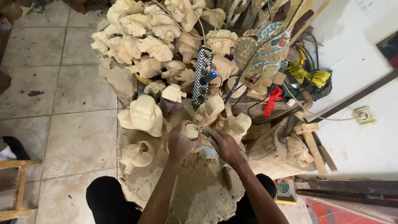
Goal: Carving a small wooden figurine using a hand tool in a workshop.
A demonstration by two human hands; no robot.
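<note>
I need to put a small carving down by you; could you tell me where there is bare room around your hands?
Sawdust-covered block is bare between your forearms, below the left hand and right hand. Bare floor tiles lie left of the carvings. Ahead, the carving pile and power strip crowd everything.

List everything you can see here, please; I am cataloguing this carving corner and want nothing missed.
small wood piece: one, pale, held in the left hand
carving tool: one, dark metal, in the right hand, tip at the piece
unfinished carvings: many, pale wood, heaped from the top down to the hands
power strip: one, black and white checked, upright among the carvings
painted carving: one, multicoloured, upper right
red cloth: one, beside the painted carving
yellow cord: one bundle, right
sawdust mound: tan, under the hands
floor tiles: grey, left
left hand: fingers closed round the piece
right hand: gripping the tool
</note>
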